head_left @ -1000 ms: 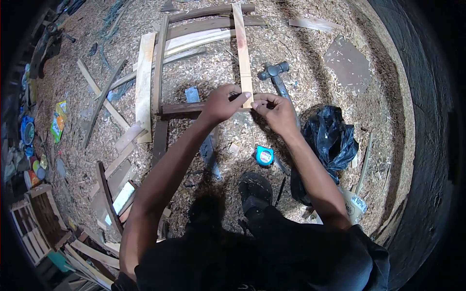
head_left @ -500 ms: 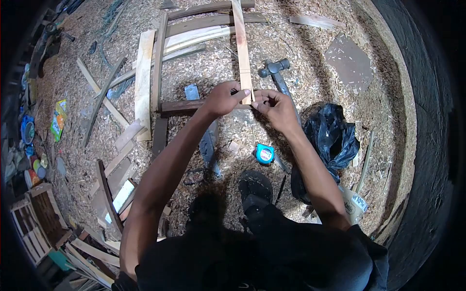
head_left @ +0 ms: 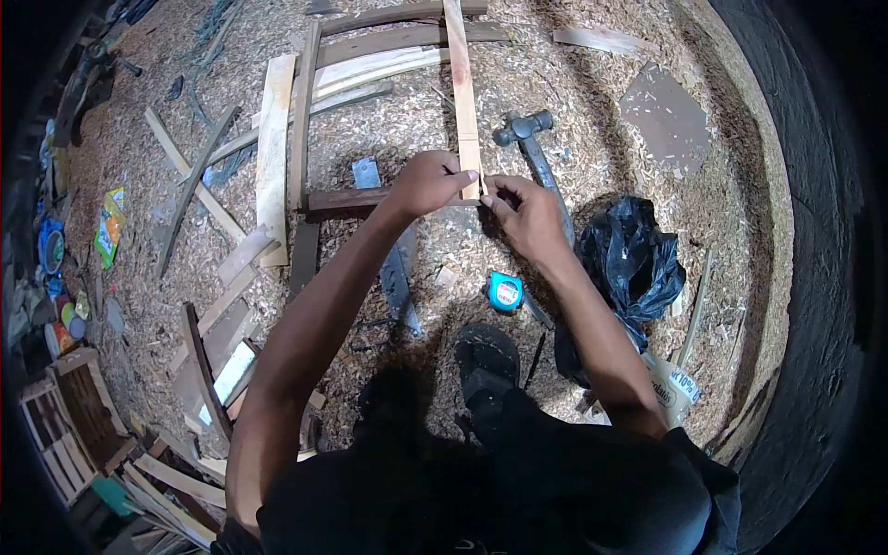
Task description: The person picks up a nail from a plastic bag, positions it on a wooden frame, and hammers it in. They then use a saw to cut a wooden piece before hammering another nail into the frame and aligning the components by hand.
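Note:
My left hand (head_left: 427,185) is closed on the near end of a light wooden strip (head_left: 464,102), its thumb lying on top. That end rests at the corner of a dark wooden frame (head_left: 347,200). Just right of the strip, my right hand (head_left: 525,215) has its thumb and index finger pinched by the strip's edge, around a thin pale sliver (head_left: 482,176). Whether it holds anything smaller is too small to tell. A hammer (head_left: 535,153) lies right of the strip, behind my right hand.
Nearer my feet lie a blue tape measure (head_left: 505,291) and a saw-like metal blade (head_left: 398,291). A black plastic bag (head_left: 634,259) sits to the right. Loose boards (head_left: 275,157) and a wooden crate (head_left: 79,416) are at the left, among wood shavings.
My right hand has shifted slightly, its fingers drawn closer together beside the strip. My left hand stays on the strip's end.

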`<move>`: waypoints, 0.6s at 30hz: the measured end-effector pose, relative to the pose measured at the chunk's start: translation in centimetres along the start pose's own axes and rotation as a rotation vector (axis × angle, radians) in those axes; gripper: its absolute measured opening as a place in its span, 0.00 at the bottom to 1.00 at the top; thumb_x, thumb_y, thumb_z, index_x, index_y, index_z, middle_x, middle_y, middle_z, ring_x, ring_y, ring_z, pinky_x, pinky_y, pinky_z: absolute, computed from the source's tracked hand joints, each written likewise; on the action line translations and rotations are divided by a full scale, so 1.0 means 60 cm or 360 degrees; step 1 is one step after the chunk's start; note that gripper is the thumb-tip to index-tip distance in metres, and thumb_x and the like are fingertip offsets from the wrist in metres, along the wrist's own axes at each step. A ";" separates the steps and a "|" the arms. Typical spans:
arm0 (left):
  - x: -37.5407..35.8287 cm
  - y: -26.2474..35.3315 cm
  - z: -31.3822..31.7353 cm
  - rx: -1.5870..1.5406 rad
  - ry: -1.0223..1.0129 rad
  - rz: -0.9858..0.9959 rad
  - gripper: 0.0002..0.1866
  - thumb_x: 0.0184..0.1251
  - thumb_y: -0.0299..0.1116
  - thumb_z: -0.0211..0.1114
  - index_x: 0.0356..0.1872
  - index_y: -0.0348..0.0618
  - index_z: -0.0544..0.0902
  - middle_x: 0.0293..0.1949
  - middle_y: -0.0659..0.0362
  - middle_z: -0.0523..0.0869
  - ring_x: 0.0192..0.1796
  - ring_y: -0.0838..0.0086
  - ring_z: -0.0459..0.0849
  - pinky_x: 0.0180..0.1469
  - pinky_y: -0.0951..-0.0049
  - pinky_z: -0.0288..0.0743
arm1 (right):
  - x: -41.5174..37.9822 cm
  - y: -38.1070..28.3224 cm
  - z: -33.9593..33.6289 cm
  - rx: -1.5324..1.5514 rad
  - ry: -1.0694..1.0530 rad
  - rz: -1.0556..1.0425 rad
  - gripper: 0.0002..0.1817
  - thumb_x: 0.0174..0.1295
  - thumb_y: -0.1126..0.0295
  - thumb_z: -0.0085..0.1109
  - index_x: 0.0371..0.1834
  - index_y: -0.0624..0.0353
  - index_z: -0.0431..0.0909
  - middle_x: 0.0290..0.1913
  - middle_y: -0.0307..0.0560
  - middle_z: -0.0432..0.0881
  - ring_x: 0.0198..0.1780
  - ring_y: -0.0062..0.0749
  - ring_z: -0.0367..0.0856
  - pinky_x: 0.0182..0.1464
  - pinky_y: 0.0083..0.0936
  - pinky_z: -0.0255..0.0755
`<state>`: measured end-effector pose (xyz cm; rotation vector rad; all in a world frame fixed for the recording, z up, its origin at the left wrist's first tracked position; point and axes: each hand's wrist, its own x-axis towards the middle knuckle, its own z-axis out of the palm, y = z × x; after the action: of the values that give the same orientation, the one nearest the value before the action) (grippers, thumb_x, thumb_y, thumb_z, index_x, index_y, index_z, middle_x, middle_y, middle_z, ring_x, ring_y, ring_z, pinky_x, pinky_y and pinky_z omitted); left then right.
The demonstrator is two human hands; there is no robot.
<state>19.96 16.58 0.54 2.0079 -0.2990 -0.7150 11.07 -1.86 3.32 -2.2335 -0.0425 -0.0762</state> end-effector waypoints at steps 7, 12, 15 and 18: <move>0.003 -0.016 0.008 0.0013 0.0045 0.0134 0.15 0.67 0.41 0.72 0.39 0.36 0.88 0.32 0.54 0.88 0.35 0.70 0.86 0.41 0.68 0.78 | -0.007 0.012 0.010 -0.0087 0.0052 -0.0123 0.12 0.61 0.76 0.70 0.47 0.65 0.86 0.44 0.58 0.86 0.45 0.51 0.86 0.50 0.39 0.78; 0.007 -0.057 -0.005 -0.0154 -0.0056 0.0651 0.17 0.62 0.40 0.72 0.45 0.38 0.90 0.38 0.49 0.90 0.41 0.64 0.89 0.47 0.66 0.80 | -0.010 0.012 0.009 -0.0076 0.0061 -0.0136 0.11 0.58 0.75 0.73 0.44 0.65 0.87 0.40 0.54 0.83 0.43 0.49 0.84 0.47 0.38 0.77; 0.004 -0.051 -0.011 -0.0098 -0.0103 0.0550 0.18 0.61 0.40 0.72 0.47 0.38 0.89 0.40 0.47 0.89 0.44 0.63 0.89 0.49 0.64 0.80 | -0.013 0.011 0.018 -0.0143 0.0145 -0.0205 0.12 0.56 0.74 0.75 0.42 0.65 0.87 0.38 0.53 0.83 0.41 0.48 0.83 0.46 0.38 0.77; 0.001 -0.049 -0.011 -0.0058 -0.0078 0.0472 0.19 0.61 0.40 0.72 0.48 0.39 0.89 0.41 0.47 0.89 0.43 0.61 0.89 0.49 0.63 0.80 | -0.012 0.030 0.028 -0.0225 0.0227 -0.0311 0.13 0.54 0.74 0.77 0.42 0.64 0.87 0.39 0.53 0.83 0.41 0.48 0.83 0.46 0.38 0.77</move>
<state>20.18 18.57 -1.74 1.8618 -0.5945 -0.5770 10.53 -1.64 0.82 -2.3534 -0.1828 -0.3550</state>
